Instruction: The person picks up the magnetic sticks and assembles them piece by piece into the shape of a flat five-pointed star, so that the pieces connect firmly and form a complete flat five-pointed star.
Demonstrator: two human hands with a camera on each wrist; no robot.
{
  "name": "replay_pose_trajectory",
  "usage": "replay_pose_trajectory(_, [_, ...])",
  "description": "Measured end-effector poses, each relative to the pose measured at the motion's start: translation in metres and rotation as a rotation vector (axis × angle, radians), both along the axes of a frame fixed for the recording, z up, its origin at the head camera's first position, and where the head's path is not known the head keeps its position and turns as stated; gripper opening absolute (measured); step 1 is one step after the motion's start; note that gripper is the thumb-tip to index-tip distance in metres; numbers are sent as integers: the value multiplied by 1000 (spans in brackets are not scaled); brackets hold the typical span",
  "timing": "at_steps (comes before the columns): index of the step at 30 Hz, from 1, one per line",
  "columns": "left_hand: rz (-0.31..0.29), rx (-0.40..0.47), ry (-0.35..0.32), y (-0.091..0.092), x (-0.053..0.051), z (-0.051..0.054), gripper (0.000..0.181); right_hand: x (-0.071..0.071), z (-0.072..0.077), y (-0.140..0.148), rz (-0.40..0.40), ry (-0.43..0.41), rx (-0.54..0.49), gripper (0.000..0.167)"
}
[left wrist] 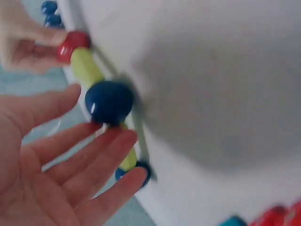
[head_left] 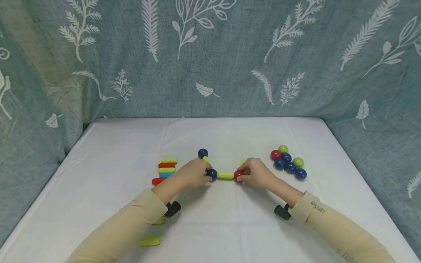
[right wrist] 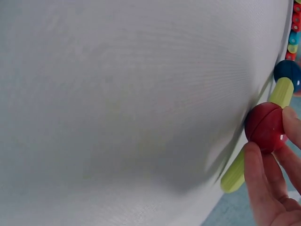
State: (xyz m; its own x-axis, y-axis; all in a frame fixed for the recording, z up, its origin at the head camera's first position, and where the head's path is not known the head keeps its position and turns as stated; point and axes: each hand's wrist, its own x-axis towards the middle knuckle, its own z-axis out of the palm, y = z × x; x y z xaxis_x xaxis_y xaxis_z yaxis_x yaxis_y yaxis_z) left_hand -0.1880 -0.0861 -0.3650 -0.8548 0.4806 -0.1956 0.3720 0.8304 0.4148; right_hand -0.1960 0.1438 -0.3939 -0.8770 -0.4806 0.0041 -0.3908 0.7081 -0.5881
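Note:
A blue ball (left wrist: 109, 102) and a red ball (right wrist: 265, 127) are joined by a yellow-green rod (head_left: 225, 175) on the white table. From the blue ball a second yellow-green rod (left wrist: 128, 159) leads to another blue ball (head_left: 203, 153). My left hand (left wrist: 66, 160) is at the nearer blue ball, fingers mostly straight and thumb apart from it; its fingertips overlap the ball's edge, contact unclear. With thumb and fingers, my right hand (head_left: 258, 172) pinches the red ball. Another yellow-green rod (right wrist: 233, 174) extends from the red ball, its far end bare.
Left of the joined pieces, yellow-green, red (head_left: 166, 165) and blue rods lie in a column, partly hidden by my left arm. A yellow-green rod (head_left: 149, 241) lies nearer the front. Several loose blue (head_left: 300, 174), red (head_left: 275, 155) and green balls (head_left: 298, 162) sit to the right.

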Motion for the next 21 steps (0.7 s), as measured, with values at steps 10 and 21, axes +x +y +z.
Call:
replay_pose_trajectory(10, [115,28,66,-73,-19,6,31,0,3,-2,4,5,34,29])
replay_pose_trajectory(21, [238,46,-15,-114,-28,-14,29,2,1,-1,26,49,-2,29])
